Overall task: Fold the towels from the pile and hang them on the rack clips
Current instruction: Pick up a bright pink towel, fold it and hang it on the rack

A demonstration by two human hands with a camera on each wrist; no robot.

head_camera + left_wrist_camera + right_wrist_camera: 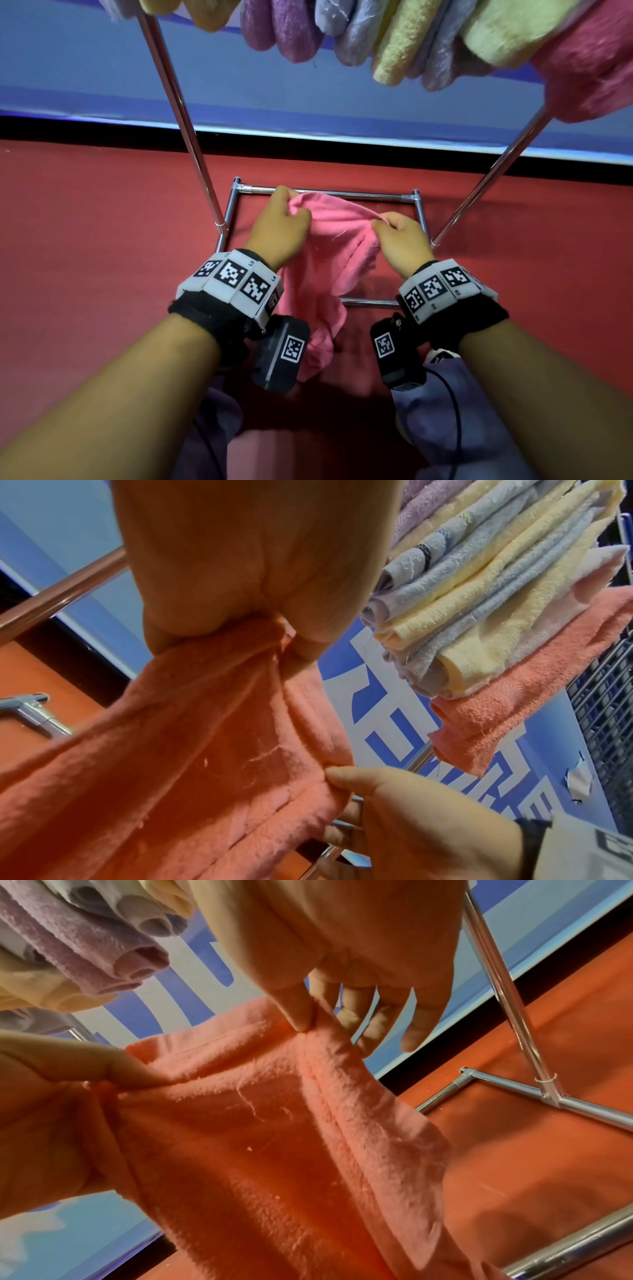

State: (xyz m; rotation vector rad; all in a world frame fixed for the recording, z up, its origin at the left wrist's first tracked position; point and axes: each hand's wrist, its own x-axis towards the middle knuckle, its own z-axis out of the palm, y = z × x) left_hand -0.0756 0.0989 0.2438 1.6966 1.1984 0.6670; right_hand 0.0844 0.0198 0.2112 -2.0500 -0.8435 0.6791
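Rack upright: slanted chrome metal rack pole (178, 113) on the left, rising from the rectangular chrome base frame (329, 194) that stands on the red carpeted floor (85, 222).
Left hand: left hand (277, 226) bunches the upper left edge of the soft pink terry towel (322, 274); fingers and thumb are curled tight round a gathered fold, as the left wrist view confirms.
Towel position: held up in the air between both hands, above the base frame; its lower part hangs loose and crumpled toward the person, touching no clip.
Handling: judged light, limp and fluffy, not slippery; it will sag and twist wherever it is not held, so the sure holds are the two top corners along the stitched hem, pulled taut before any fold.
Right hand: right hand (400, 240) pinches the towel's upper right edge between thumb and forefinger, a narrow grip; the other fingers hang free behind the cloth in the right wrist view.
Overhead: folded towels in purple, pale blue, yellow and pink (394, 44) hang from the rack top; the clips themselves cannot be seen.
Stage: likely still spreading the towel before its first fold.
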